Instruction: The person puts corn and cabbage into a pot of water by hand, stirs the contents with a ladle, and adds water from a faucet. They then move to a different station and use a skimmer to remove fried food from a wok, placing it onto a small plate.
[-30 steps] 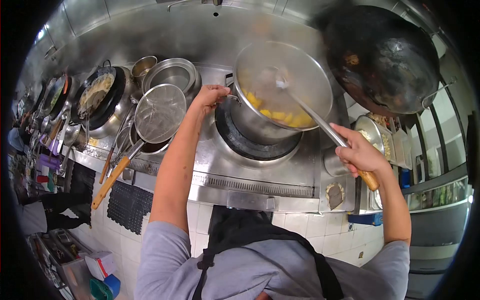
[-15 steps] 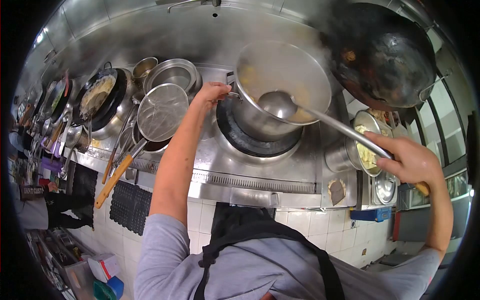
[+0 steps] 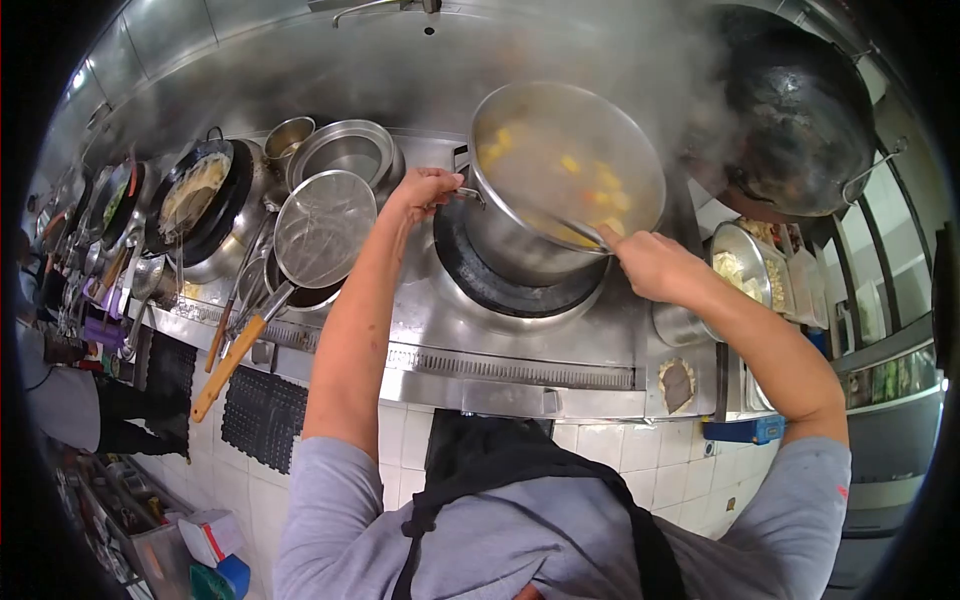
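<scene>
A tall steel pot [image 3: 515, 243] stands on a black burner ring [image 3: 455, 262], with yellow chunks [image 3: 570, 163] in steaming liquid. My left hand [image 3: 430, 190] pinches the pot's side handle [image 3: 470, 194]. At the front right rim, my right hand [image 3: 655, 265] is closed around the handle of a ladle [image 3: 582, 229]. The ladle's shaft slants down into the pot, and its bowl is hidden in the liquid and steam.
Left of the pot lie a wooden-handled mesh strainer [image 3: 325, 227] and a round steel pot [image 3: 345, 150]. A large black wok [image 3: 800, 110] leans at the upper right. A steel bowl [image 3: 745, 262] of pale pieces sits at right. Another person [image 3: 65, 400] stands far left.
My right hand has moved left to the pot's rim. The ladle's bowl has gone from above the rim down into the pot. My left hand has stayed at the side handle.
</scene>
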A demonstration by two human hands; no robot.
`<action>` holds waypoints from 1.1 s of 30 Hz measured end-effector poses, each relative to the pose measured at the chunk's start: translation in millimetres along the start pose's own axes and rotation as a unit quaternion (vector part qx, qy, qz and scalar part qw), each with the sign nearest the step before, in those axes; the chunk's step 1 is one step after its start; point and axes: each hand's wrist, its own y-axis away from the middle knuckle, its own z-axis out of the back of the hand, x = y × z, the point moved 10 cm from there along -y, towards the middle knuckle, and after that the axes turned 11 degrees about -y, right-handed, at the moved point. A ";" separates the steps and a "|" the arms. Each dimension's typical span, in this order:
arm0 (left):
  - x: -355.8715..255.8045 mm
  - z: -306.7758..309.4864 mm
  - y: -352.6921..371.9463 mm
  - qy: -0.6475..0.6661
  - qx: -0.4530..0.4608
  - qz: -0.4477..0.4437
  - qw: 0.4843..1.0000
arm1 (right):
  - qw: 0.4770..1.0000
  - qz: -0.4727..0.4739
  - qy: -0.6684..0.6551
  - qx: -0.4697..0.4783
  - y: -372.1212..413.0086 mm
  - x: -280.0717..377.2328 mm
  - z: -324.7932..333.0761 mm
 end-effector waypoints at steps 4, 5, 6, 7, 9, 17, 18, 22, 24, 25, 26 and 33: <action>2.6 -1.2 -1.2 0.006 0.007 0.003 1.000 | 0.994 -0.039 0.099 -0.036 6.0 -28.4 10.7; 3.4 -2.1 0.5 0.008 0.009 0.006 1.000 | 0.990 -0.059 0.123 -0.039 13.3 -32.1 19.4; 2.6 -2.6 1.8 0.010 0.011 0.007 1.000 | 0.985 -0.080 0.147 -0.043 21.6 -37.2 29.1; 1.2 -3.2 2.4 0.013 0.013 0.007 1.000 | 0.980 -0.073 0.174 -0.060 31.1 -44.9 39.4; 3.4 -1.9 -3.3 0.011 0.000 -0.001 1.000 | 0.976 -0.082 0.188 -0.075 53.0 -47.7 68.6; 6.9 -0.8 -11.0 0.037 0.019 0.010 0.999 | 0.975 -0.011 0.125 -0.183 6.2 -40.4 88.6; 6.4 -0.1 -7.9 0.036 0.012 0.014 0.999 | 0.977 0.003 0.125 -0.171 -7.9 -38.8 78.0; 10.4 1.3 -9.8 0.039 0.015 0.022 0.999 | 0.986 0.018 0.141 -0.086 -6.5 -21.1 54.0; 13.4 0.8 -12.0 0.020 0.031 0.018 0.999 | 0.988 -0.007 0.144 -0.047 7.9 -24.4 48.9; 13.1 0.3 -13.2 0.011 0.038 0.015 0.999 | 0.989 -0.019 0.147 -0.028 15.8 -25.8 47.8; 10.2 0.3 -11.1 0.006 0.036 0.013 0.999 | 0.988 -0.021 0.152 -0.032 26.0 -28.1 51.2; 7.8 0.3 -6.7 0.001 0.030 0.010 1.000 | 0.978 -0.089 0.178 -0.068 107.7 -67.7 111.6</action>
